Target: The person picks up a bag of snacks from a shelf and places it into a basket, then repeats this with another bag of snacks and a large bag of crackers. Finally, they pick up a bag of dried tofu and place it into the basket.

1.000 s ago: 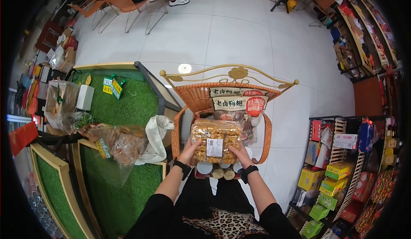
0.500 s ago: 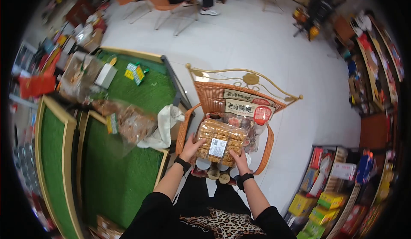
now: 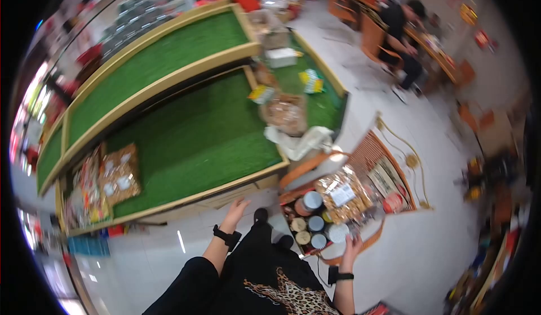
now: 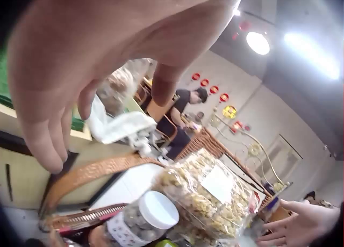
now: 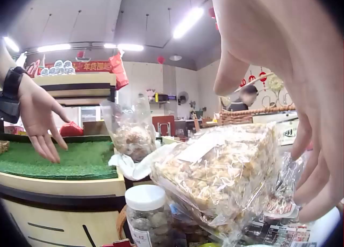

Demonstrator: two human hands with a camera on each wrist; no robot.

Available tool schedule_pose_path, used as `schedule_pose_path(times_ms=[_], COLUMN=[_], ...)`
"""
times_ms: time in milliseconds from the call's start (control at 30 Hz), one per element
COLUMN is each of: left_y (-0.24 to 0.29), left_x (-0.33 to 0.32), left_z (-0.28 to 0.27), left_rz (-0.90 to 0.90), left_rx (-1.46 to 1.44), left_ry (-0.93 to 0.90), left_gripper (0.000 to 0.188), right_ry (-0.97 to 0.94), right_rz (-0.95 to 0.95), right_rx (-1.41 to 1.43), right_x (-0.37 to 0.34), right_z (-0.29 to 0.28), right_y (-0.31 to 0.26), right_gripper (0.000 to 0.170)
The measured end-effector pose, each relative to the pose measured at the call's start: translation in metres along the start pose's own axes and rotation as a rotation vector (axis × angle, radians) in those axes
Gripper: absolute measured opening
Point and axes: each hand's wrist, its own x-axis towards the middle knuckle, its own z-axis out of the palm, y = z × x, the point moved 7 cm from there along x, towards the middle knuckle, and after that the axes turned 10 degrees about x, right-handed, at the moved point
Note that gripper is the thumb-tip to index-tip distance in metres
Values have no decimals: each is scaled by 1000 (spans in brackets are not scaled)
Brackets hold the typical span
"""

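Observation:
A clear-wrapped pack of golden, nutty-looking snack pieces (image 3: 341,194) with a white label lies tilted on the goods piled on a wicker chair (image 3: 389,162). My left hand (image 3: 232,216) is off to the left of the chair, over the floor, fingers relaxed and holding nothing. Beside the chair's near side is my right hand (image 3: 352,250), its loosely bent fingers close to the pack's wrapping in the right wrist view. Several lidded jars (image 3: 311,201) stand in front of the pack, one a clear jar with a white lid (image 5: 146,198). Printed duck-wing bags (image 3: 383,177) lean against the chair back.
Left of the chair stands a display stand with green turf (image 3: 197,123) and wooden rims. It bears packaged snacks (image 3: 119,174), a bagged brown item (image 3: 284,112) and a white cloth (image 3: 298,140). A person (image 3: 403,38) sits at a far table.
Both hands have let go of the snack pack, which now rests on the chair's goods. The hands have moved apart, and the head view has swung left toward the turf stand.

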Motion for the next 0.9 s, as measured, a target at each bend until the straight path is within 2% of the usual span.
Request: schedule_pose_path(times_ms=[100,200,300,333,567,600,633,700,767,900], left_y=[-34,-69,-97,-109,-162,-173,-185,-205,-225,-271], left_x=[-38,-85,-128,-136,-200,-208,-217,-235,-255,-291], left_z=[-79,-142,-178,-186,-254,-268,-282,-313,-342,-391], left_rz=[-3,-19,-43,-59,-111,-109,-113,-106,-100,-122], left_rx=[-98,-303,-417,-419,-573,-579,-591,-608,-636,-652], left_ry=[225,464,611,586,792,806,823,851,899,959], left_gripper=[60,53,53,61,62,62,61,60,59,55], right_ry=[-34,-155,-305,-367,-604,-657,-670,-687,-693,-854], right_rz=[-17,9,-28,-59,128,227,228,464,486,471], right_rx=[-93,-175,-167,-164,-93,-50,-49,-27,-76,-180], right_x=[-5,-12,-40,-50,-140,-159,-169,-197,-230,-294], right_z=[-3,28,80,101,203,217,223,237,254,294], right_y=[-3,-8,-21,-24,5,8,17,50,62,89], right_gripper=[35,23,27,25,23,22,22,22,23,27])
